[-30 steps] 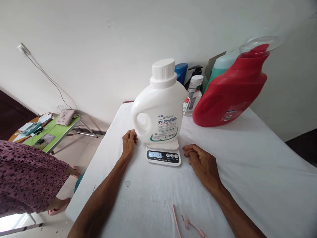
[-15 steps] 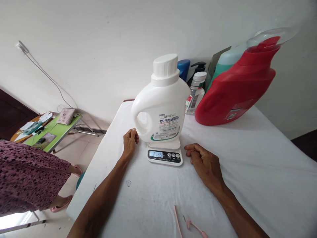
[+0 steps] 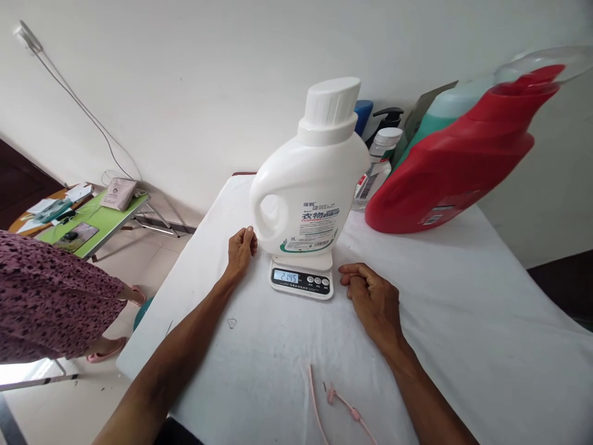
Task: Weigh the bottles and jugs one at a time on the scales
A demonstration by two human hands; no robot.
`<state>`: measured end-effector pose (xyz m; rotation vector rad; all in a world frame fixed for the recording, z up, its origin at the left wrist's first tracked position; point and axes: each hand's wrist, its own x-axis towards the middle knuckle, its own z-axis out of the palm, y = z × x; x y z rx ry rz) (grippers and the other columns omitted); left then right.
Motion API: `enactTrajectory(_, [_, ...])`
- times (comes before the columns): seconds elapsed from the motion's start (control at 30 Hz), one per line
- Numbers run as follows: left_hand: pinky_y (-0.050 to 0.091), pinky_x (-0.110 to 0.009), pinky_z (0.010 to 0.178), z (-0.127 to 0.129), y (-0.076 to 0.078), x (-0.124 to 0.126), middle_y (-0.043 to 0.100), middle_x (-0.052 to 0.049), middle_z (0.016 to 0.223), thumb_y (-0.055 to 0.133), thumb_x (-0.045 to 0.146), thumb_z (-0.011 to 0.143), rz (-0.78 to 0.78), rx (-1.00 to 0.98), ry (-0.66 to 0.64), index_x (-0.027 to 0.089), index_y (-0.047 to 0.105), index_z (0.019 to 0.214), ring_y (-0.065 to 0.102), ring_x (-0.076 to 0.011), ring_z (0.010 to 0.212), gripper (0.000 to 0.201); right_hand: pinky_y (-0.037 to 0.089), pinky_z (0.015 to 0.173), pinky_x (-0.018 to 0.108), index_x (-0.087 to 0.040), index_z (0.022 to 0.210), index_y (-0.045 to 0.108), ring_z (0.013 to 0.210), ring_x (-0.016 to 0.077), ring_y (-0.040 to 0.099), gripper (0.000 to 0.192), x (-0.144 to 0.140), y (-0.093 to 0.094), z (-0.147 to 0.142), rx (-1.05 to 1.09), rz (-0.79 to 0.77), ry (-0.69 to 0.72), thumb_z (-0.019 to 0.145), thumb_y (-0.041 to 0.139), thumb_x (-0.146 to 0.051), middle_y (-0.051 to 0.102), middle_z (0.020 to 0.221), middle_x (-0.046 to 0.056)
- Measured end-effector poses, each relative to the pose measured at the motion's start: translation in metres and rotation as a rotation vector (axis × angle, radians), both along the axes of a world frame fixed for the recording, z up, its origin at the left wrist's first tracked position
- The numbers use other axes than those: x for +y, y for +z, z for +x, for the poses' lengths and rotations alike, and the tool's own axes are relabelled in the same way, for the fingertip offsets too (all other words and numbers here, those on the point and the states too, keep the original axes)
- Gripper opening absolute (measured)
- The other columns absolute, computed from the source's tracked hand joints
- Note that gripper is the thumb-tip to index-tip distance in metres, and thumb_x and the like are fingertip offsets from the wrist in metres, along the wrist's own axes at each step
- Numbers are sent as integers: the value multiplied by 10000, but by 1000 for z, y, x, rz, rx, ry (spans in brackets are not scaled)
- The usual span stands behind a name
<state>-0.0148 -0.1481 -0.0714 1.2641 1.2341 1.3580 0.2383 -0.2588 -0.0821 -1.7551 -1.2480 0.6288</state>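
A white jug of laundry liquid with a white screw cap stands on a small white digital kitchen scale, whose display appears to read 2145. Beside the jug's handle side, my left hand rests on the table with its fingers curled in and nothing visible in them. To the right of the scale lies my right hand, fingers folded loosely and the index finger pointing toward the scale's edge. Neither hand appears to grip the jug or the scale.
A large red bottle leans at the right, beside a small clear bottle. Pink cords lie on the white-covered table near the front. A person in a patterned skirt stands left, near a green table.
My viewpoint has shifted and tilted slightly, so the whole scene sits differently in the frame. Both hands, the jug and the display reading look unchanged.
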Motion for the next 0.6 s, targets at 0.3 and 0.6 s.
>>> enactTrajectory(0.3, [375, -263, 526, -1, -6, 1, 508, 24, 590, 650, 722, 910, -5, -2, -21, 203, 514, 650, 440, -99, 521, 596, 452, 585, 300, -197, 878, 727, 582, 193, 601, 364, -2, 4, -3, 39, -14, -15, 760, 426, -365, 739, 764, 56])
enactTrajectory(0.6, [511, -336, 781, 6, 40, -2, 643, -54, 919, 401, 798, 997, 256, 47, 159, 214, 599, 980, 611, -186, 837, 617, 472, 612, 324, -200, 895, 738, 605, 225, 633, 432, -2, 4, 4, -7, -78, -6, 761, 415, -454, 727, 731, 59])
